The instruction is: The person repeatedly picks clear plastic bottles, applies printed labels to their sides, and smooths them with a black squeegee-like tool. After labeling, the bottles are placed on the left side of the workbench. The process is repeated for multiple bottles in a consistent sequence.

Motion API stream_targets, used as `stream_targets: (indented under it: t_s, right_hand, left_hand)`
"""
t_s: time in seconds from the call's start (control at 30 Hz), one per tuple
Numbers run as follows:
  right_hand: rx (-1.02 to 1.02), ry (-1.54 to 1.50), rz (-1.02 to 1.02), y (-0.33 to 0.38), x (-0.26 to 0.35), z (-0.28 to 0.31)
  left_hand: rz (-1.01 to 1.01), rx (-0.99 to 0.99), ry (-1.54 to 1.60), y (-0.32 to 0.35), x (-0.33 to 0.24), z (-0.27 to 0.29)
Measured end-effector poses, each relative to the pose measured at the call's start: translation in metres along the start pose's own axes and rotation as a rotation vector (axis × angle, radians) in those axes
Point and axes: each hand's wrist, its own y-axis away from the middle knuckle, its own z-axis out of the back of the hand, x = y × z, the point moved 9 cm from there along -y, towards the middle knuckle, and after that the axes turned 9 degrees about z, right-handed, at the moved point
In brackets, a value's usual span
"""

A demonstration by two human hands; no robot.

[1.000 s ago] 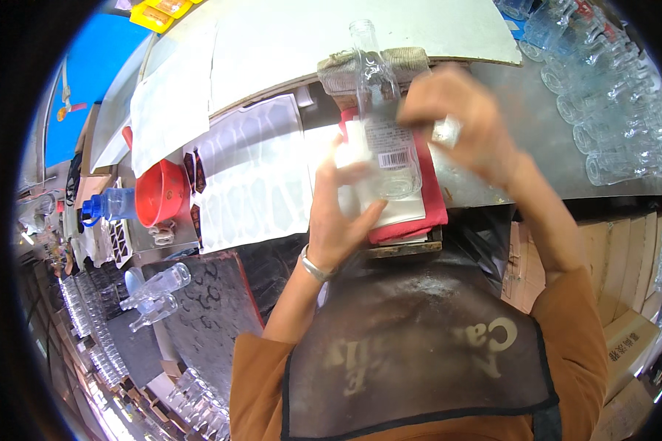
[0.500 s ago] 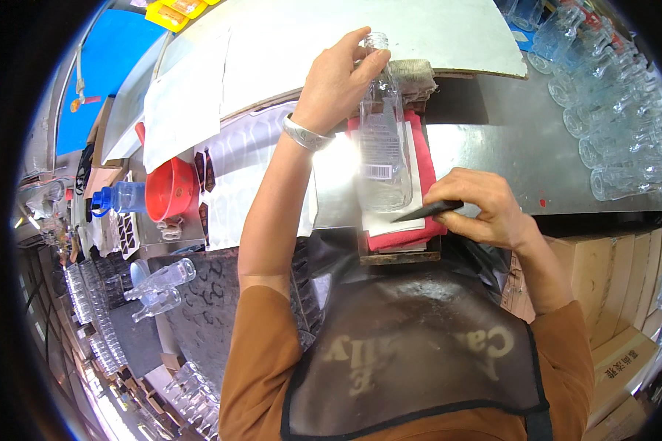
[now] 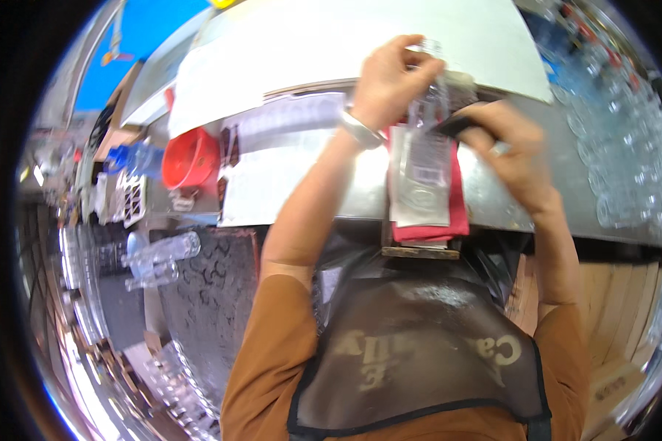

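Observation:
My left hand (image 3: 390, 81) grips the neck end of a clear plastic bottle (image 3: 423, 158) that lies lengthwise on a red cloth (image 3: 460, 213) on a metal table (image 3: 493, 198). A silver bracelet sits on that wrist. My right hand (image 3: 507, 151) is closed around a dark, thin tool (image 3: 456, 125) and holds it against the bottle's upper part. The tool is blurred and I cannot tell what kind it is. A ring shows on the right hand.
A large white sheet (image 3: 331, 44) covers the table's far side. A red funnel (image 3: 191, 158) and a blue-capped item stand at left. Several clear bottles (image 3: 625, 147) are piled at right, others (image 3: 158, 257) lie lower left. A cardboard box (image 3: 610, 382) is lower right.
My right hand has moved up from the bottle's lower side to its upper part with the dark tool. My left hand keeps its grip on the neck.

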Motion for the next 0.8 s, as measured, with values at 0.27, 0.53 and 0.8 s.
stream_targets:
  t_s: [0.27, 0.53, 0.8]
  right_hand:
    - [-0.17, -0.217, 0.023, -0.002, 0.019, 0.006]
    - [-0.221, -0.337, -0.017, -0.012, 0.008, -0.027]
    - [-0.156, -0.362, -0.098, -0.027, -0.012, -0.06]
  left_hand:
    - [-0.113, -0.252, 0.52, 0.145, -0.032, 0.115]
    - [0.085, -1.141, -0.226, 0.315, 0.017, 0.356]
    - [0.249, -1.604, -0.632, 0.456, 0.092, 0.489]
